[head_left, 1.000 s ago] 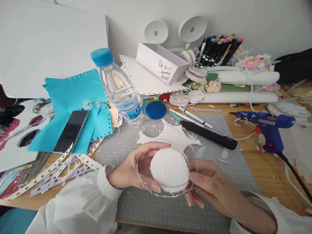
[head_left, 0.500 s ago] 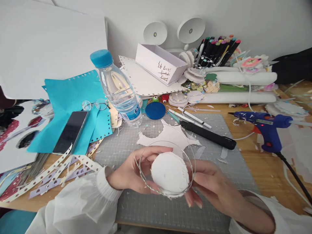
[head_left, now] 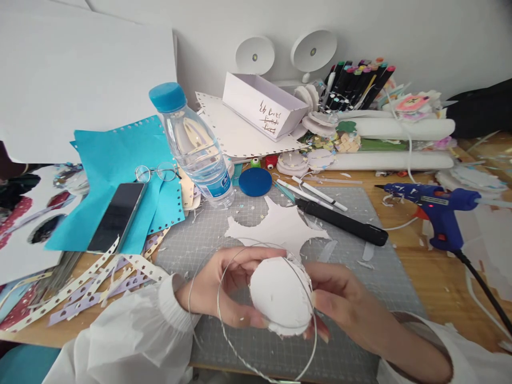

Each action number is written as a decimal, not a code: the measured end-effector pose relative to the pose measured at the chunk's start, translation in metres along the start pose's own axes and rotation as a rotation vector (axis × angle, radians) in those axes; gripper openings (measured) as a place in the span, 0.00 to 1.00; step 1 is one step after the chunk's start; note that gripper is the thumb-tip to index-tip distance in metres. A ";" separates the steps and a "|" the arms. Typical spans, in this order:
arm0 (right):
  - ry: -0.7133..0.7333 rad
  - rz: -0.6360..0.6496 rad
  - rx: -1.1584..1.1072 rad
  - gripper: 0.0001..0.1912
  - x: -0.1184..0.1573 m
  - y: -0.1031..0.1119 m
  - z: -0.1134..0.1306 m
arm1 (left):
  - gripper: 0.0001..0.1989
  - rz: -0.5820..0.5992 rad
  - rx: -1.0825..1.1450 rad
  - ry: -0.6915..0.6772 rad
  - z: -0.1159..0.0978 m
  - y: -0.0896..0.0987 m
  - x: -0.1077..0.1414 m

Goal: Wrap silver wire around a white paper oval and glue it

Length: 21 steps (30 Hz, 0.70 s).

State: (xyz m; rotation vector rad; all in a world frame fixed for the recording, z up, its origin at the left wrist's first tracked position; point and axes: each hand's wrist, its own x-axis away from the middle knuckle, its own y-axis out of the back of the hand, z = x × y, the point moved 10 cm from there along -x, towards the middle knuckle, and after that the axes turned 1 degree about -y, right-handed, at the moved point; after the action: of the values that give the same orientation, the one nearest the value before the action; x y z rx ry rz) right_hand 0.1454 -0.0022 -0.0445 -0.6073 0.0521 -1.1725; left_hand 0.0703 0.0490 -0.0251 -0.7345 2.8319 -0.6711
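Note:
Between my two hands is a white paper disc point(head_left: 280, 296) with a rough, ragged edge. My left hand point(head_left: 230, 285) grips its left side, thumb in front and fingers behind. On the right edge, my right hand point(head_left: 344, 298) pinches the disc and a thin silvery wire point(head_left: 236, 352). The wire runs in wide loops around the disc, one loop hanging low toward the table's front edge and another passing over my left wrist. Behind the disc, a white paper offcut point(head_left: 278, 224) with curved cutouts lies on the grey cutting mat point(head_left: 224, 352).
A water bottle point(head_left: 196, 144) stands at the left back of the mat. Beyond the offcut lie a blue round lid point(head_left: 255, 182) and a black-handled tool point(head_left: 340, 221). A blue glue gun point(head_left: 436, 205) rests at right. Left are a phone point(head_left: 118, 216) and paper strips point(head_left: 92, 288).
The wire loops have widened and dropped lower and to the left, away from the disc's rim. The disc has tilted slightly and shifted a little toward me.

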 end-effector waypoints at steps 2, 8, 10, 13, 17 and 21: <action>-0.022 0.003 -0.019 0.18 0.000 0.000 -0.001 | 0.41 0.009 -0.004 -0.015 -0.002 -0.001 -0.001; -0.035 0.002 -0.069 0.14 -0.001 0.002 0.000 | 0.41 0.014 -0.046 -0.058 -0.006 -0.003 -0.002; -0.051 -0.006 -0.070 0.15 -0.002 0.003 -0.001 | 0.41 0.000 -0.075 -0.079 -0.008 -0.003 -0.001; -0.080 -0.018 -0.075 0.17 -0.005 0.005 -0.001 | 0.44 -0.040 -0.137 -0.143 -0.014 -0.002 -0.001; -0.112 -0.015 -0.093 0.18 -0.006 0.003 -0.001 | 0.46 -0.038 -0.147 -0.195 -0.019 -0.005 -0.001; -0.124 -0.013 -0.112 0.16 -0.005 0.002 0.000 | 0.44 -0.021 -0.068 -0.187 -0.017 -0.004 -0.001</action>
State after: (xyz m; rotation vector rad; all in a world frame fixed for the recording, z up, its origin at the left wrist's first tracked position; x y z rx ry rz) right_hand 0.1449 0.0022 -0.0469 -0.7795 0.0082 -1.1474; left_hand 0.0693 0.0527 -0.0081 -0.7940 2.6911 -0.4835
